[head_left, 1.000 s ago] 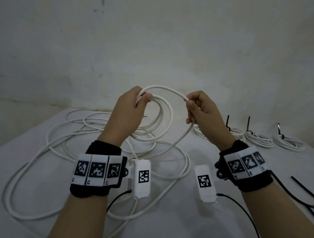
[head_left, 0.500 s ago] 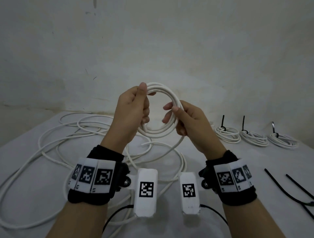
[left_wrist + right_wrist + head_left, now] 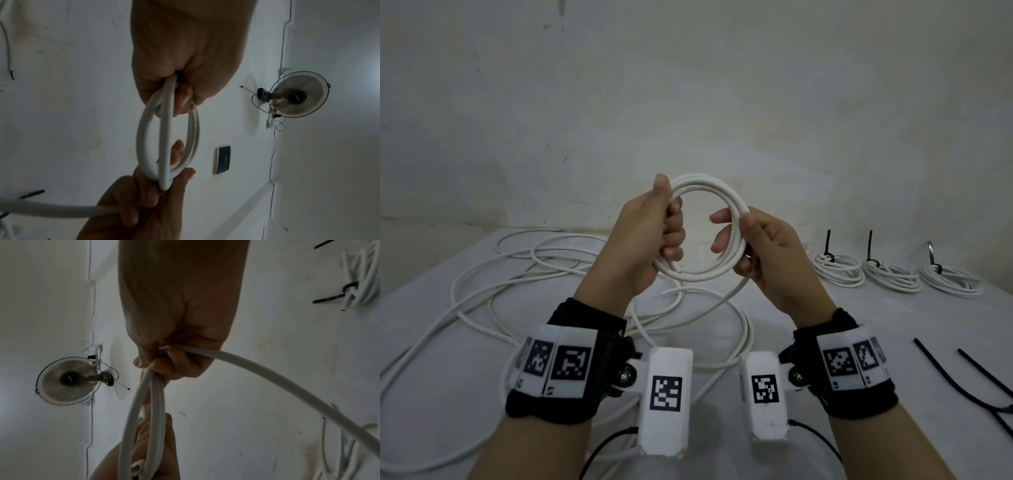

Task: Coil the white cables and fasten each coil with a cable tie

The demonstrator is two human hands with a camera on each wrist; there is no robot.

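A small coil of white cable (image 3: 705,186) is held up above the table between both hands. My left hand (image 3: 650,236) grips the coil's left side, thumb on top and fingers curled through the ring. My right hand (image 3: 760,246) grips its right side, thumb over the strands. The wrist views show the same coil (image 3: 167,138) (image 3: 144,418) edge on. From the right hand the uncoiled cable (image 3: 736,291) (image 3: 287,386) runs down to loose loops (image 3: 517,270) on the table. Black cable ties (image 3: 962,380) lie at the right.
Three finished white coils (image 3: 837,265) (image 3: 893,275) (image 3: 952,281), each with a black tie standing up, sit in a row at the back right by the wall. The white table (image 3: 859,325) carries tangled loose cable across its left half. A wall fan (image 3: 298,95) shows in the wrist views.
A second ago the right hand was bringing a wide loop toward the left hand. The loop has since joined the coil, and both hands hold the tighter ring.
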